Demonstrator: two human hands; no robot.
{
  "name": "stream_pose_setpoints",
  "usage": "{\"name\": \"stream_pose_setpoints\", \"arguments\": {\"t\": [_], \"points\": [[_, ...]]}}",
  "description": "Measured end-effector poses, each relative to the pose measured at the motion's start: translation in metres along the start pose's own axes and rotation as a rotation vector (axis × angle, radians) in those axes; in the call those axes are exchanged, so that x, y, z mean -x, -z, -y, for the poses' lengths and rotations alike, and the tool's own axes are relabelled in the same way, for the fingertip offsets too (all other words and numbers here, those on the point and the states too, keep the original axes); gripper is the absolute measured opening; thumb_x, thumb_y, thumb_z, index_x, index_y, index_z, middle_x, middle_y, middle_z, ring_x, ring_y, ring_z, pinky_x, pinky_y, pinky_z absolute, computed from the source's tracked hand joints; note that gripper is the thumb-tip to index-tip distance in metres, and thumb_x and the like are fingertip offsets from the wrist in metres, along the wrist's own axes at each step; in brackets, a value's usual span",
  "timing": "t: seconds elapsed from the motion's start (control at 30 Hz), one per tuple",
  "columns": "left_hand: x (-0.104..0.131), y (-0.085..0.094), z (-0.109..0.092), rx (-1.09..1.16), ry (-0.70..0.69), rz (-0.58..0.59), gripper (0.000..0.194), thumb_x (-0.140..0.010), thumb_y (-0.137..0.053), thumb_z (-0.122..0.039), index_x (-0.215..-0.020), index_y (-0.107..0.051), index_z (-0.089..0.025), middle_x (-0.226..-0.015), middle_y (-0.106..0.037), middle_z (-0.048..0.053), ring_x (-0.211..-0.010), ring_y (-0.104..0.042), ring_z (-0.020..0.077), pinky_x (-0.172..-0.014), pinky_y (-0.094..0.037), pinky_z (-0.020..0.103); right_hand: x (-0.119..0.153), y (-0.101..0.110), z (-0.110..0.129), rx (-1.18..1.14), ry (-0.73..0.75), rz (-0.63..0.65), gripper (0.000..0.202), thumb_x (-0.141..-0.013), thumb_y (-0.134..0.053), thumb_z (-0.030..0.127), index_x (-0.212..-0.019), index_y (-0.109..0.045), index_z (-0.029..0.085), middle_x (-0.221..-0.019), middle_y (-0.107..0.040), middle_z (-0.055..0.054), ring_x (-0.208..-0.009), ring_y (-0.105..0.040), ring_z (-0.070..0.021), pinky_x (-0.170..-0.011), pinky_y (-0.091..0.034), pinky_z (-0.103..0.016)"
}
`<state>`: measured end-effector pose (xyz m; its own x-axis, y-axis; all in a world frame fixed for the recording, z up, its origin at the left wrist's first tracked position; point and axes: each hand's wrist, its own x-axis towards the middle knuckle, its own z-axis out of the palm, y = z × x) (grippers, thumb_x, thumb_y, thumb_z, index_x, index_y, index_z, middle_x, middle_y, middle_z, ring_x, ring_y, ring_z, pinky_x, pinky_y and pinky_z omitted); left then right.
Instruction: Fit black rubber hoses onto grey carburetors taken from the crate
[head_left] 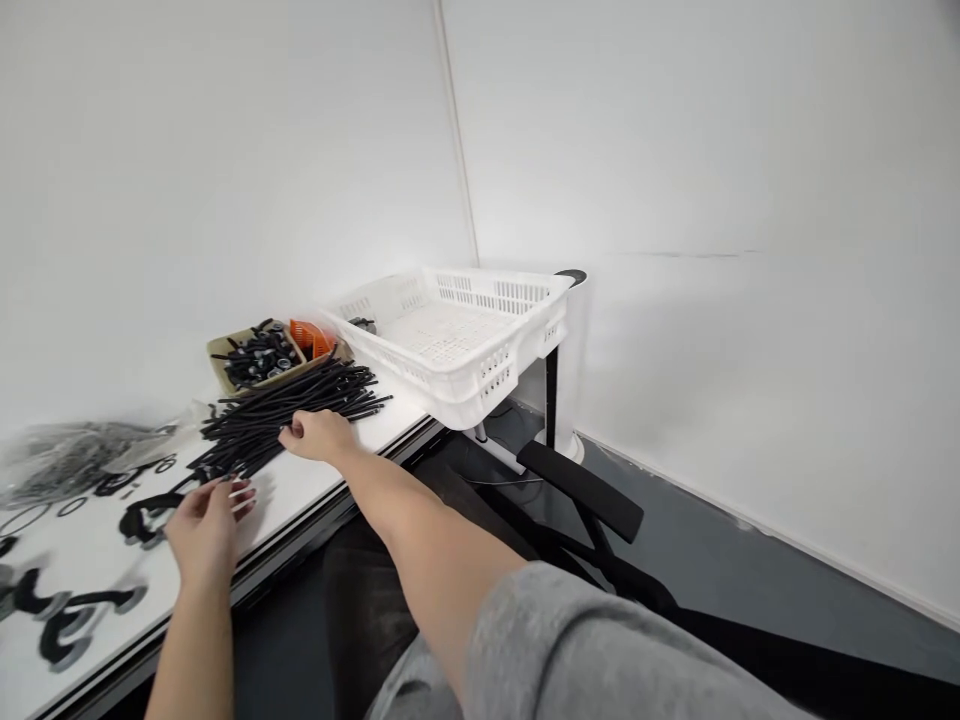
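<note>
My left hand (208,522) is just above the front of the white table, its thumb and index finger brought together and the other fingers loosely curled. Whatever may be in that pinch is too small to make out. Over the near edge of a pile of thin black rods (277,408) is my right hand (321,437), its fingers curled closed. Its fingertips are hidden, so what they hold cannot be seen. To the left of my left hand lies a curved black part (139,520). Several more black parts with round metal ends (64,640) lie nearer me.
A large white plastic crate (450,375) rests at the table's right end, overhanging its edge. Behind the rods stand a beige bin (217,358) of black fittings and an orange basket (311,338). Clear plastic bags (82,460) lie at left. A black chair armrest (581,488) is at right.
</note>
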<state>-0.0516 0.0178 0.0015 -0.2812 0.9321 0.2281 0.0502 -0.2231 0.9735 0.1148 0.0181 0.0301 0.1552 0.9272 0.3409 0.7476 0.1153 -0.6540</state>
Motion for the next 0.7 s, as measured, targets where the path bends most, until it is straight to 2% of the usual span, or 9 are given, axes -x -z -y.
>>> {"name": "stream_pose_setpoints", "arguments": {"t": [0.13, 0.43, 0.53, 0.7], "points": [[0.001, 0.003, 0.001, -0.014, -0.005, 0.033, 0.018, -0.061, -0.065, -0.025, -0.076, -0.061, -0.017, -0.067, -0.063, 0.001, -0.056, -0.060, 0.0141, -0.049, -0.048, 0.025, 0.002, -0.003, -0.003, -0.017, 0.001, -0.010, 0.025, -0.088, -0.050, 0.044, -0.083, -0.065, 0.025, -0.085, -0.074, -0.004, -0.082, -0.069, -0.0230, -0.070, -0.049, -0.029], [0.006, 0.007, 0.004, -0.071, -0.016, 0.049, 0.015, -0.079, -0.063, -0.026, -0.087, -0.061, -0.014, -0.074, -0.064, 0.000, -0.060, -0.059, 0.0110, -0.052, -0.048, 0.024, 0.000, -0.014, -0.009, -0.049, 0.036, -0.013, 0.024, -0.092, -0.045, 0.036, -0.087, -0.064, 0.021, -0.087, -0.073, -0.008, -0.086, -0.068, -0.0242, -0.075, -0.046, -0.030], [0.005, 0.007, 0.004, -0.089, -0.019, 0.045, 0.014, -0.077, -0.060, -0.027, -0.084, -0.061, -0.015, -0.073, -0.064, 0.001, -0.060, -0.060, 0.0120, -0.052, -0.049, 0.024, 0.001, -0.011, -0.010, -0.054, 0.030, -0.007, 0.025, -0.093, -0.044, 0.036, -0.088, -0.063, 0.021, -0.087, -0.072, -0.008, -0.087, -0.067, -0.0242, -0.075, -0.045, -0.030], [0.004, 0.002, 0.001, -0.096, -0.016, 0.002, 0.012, -0.068, -0.058, -0.021, -0.078, -0.059, -0.016, -0.069, -0.062, -0.002, -0.058, -0.058, 0.0089, -0.053, -0.048, 0.019, -0.002, -0.003, -0.010, -0.010, -0.004, 0.039, 0.030, -0.090, -0.045, 0.049, -0.085, -0.062, 0.024, -0.086, -0.072, -0.002, -0.084, -0.066, -0.0206, -0.070, -0.046, -0.024]]}}
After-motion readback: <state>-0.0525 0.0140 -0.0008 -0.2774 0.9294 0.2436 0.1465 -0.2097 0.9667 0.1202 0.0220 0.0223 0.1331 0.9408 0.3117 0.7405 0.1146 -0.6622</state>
